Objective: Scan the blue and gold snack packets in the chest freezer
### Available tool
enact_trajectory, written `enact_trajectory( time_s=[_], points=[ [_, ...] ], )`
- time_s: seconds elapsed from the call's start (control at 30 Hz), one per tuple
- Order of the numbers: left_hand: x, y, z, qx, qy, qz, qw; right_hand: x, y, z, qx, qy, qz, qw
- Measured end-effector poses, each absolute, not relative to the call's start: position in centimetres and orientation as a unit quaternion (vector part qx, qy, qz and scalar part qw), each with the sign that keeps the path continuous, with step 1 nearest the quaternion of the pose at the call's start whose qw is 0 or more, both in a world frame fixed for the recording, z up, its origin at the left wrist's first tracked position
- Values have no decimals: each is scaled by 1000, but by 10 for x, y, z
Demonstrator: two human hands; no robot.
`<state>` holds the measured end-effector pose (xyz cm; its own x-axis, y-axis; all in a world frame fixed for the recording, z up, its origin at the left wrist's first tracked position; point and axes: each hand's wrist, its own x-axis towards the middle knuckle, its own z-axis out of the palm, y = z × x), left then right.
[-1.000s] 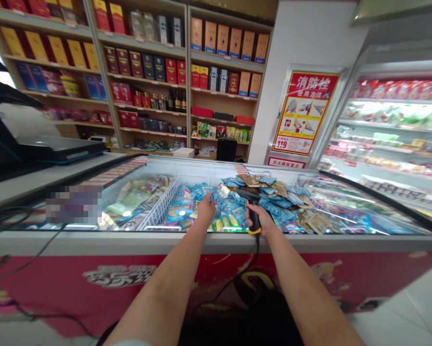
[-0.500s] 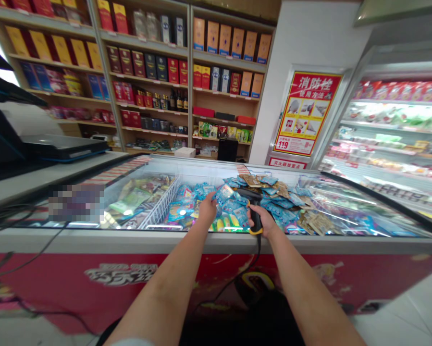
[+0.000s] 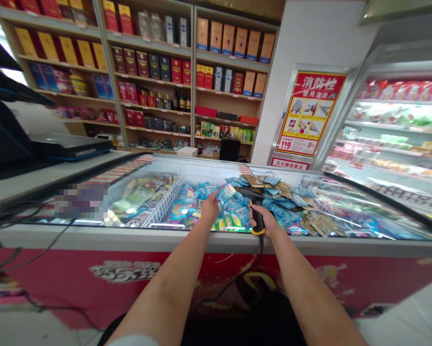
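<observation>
In the head view my right hand [image 3: 266,221] is wrapped round the handle of a black and yellow barcode scanner [image 3: 258,218], whose head points left. My left hand [image 3: 210,205] pinches a small blue packet [image 3: 226,193] by its left end, just in front of the scanner head. Both hands are above the glass top of a chest freezer [image 3: 129,240]. Beyond and to the right of the scanner lies a heap of blue and brown packets [image 3: 282,202]. The scanner's cable hangs down over the freezer's red front.
On the left stands a counter with a scale-like black device [image 3: 71,144] and loose cables [image 3: 53,245]. Shelves of boxed goods [image 3: 151,67] line the back wall. A red fire-hydrant poster [image 3: 311,113] hangs there, with a lit refrigerated display [image 3: 399,139] at right.
The whole view has shifted slightly. My left hand still holds the blue packet by the scanner, and my right hand's grip looks the same.
</observation>
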<state>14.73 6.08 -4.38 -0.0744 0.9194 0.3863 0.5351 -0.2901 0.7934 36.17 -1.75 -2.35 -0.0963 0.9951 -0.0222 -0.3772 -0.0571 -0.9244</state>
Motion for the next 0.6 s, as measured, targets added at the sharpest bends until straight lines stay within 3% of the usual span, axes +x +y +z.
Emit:
enact_trajectory(
  time_s=[0.6],
  points=[
    [146, 60, -46, 640, 549, 498, 204, 362, -22, -22, -365, -420, 614, 560]
  ],
)
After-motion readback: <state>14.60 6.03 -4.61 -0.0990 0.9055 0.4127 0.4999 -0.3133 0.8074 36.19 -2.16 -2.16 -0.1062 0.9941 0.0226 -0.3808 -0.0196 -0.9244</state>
